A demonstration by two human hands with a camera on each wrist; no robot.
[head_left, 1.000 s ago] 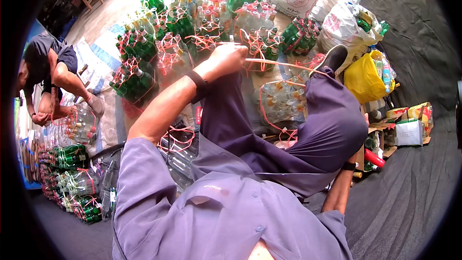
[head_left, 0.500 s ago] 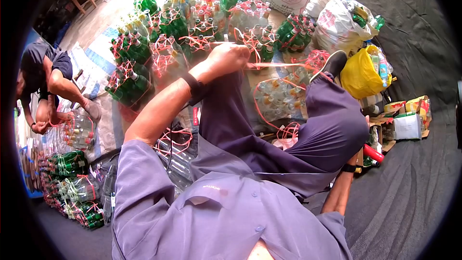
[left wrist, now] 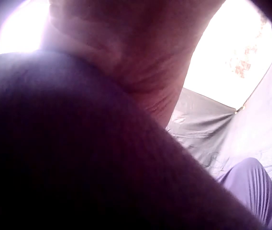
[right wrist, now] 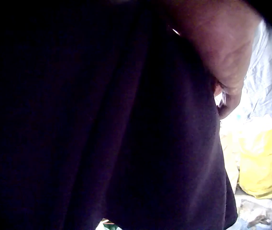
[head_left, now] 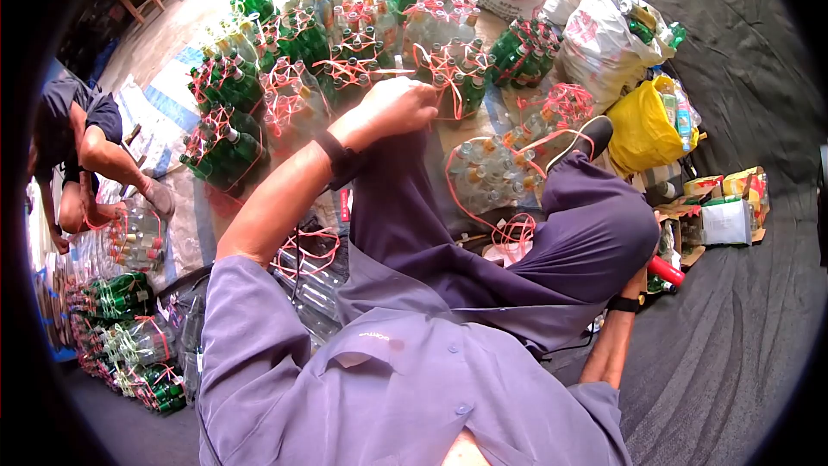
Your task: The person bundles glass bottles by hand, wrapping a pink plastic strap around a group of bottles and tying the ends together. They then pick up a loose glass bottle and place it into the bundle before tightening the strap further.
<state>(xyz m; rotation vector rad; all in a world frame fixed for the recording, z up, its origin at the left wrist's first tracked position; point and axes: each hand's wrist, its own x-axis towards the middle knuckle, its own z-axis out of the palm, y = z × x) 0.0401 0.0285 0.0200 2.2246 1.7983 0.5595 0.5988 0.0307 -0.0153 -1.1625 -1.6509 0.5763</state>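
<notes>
Curling inward, the fingers of the left grip (head_left: 395,109) sit together in front of the green bottle bundles (head_left: 457,86). A pale strip (head_left: 392,72) shows just above the knuckles; whether the fingers pinch it, I cannot tell. The right grip (right wrist: 227,48) is mostly hidden from the head view behind the bent knee (head_left: 604,207). From the right wrist it lies against dark trouser cloth (right wrist: 160,120), one finger bent down at the cloth's edge; whether it holds anything, I cannot tell.

To the right of the left grip and nearer the body, a bundle of clear bottles (head_left: 490,177) stands ringed by a pink strand (head_left: 450,183). Tangled pink loops (head_left: 517,233) lie just beside it on the body side. Another pink tangle (head_left: 569,103) sits well to the right of the left grip, near the dark shoe (head_left: 593,136). Past the shoe is a yellow bag (head_left: 642,129) with bottles in it. More clear bottles (head_left: 315,298) lie below the left forearm, and a second person (head_left: 103,142) crouches well off to the left.
</notes>
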